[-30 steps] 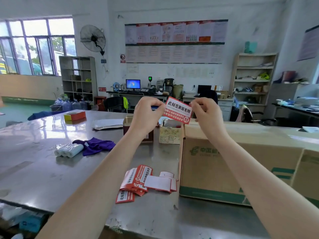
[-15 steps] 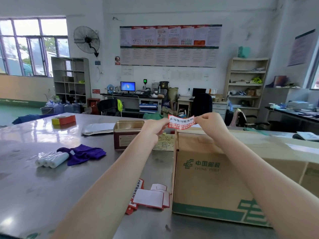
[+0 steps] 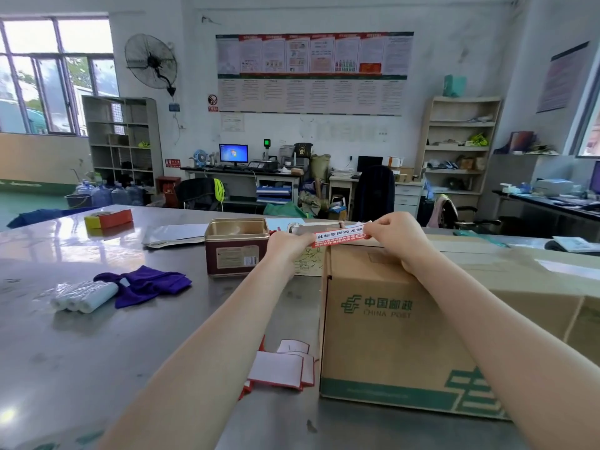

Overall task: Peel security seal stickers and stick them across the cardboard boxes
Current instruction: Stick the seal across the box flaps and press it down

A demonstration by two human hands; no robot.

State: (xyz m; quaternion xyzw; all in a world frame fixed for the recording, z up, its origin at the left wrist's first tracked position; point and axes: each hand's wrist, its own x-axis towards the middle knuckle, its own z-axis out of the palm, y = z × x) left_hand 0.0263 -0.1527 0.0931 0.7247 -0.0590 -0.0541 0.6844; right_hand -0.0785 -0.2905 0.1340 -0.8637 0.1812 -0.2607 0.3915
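Note:
A red and white security seal sticker (image 3: pixel 339 236) is stretched flat just above the far left corner of a large brown China Post cardboard box (image 3: pixel 389 323). My left hand (image 3: pixel 287 244) pinches its left end and my right hand (image 3: pixel 394 233) pinches its right end. The sticker lies nearly level with the box top, and I cannot tell whether it touches the cardboard. A pile of sticker sheets and white backing papers (image 3: pixel 281 368) lies on the metal table (image 3: pixel 81 345) beside the box's left face.
An open red and gold tin (image 3: pixel 235 246) stands just left of my left hand. A purple cloth (image 3: pixel 147 284) and white rolls (image 3: pixel 84 295) lie further left. An orange box (image 3: pixel 108 218) and papers (image 3: pixel 177 234) sit at the back.
Both hands have lowered the sticker from chest height, face toward me, down to the box's top edge, tilting it flat. The view has moved closer to the box.

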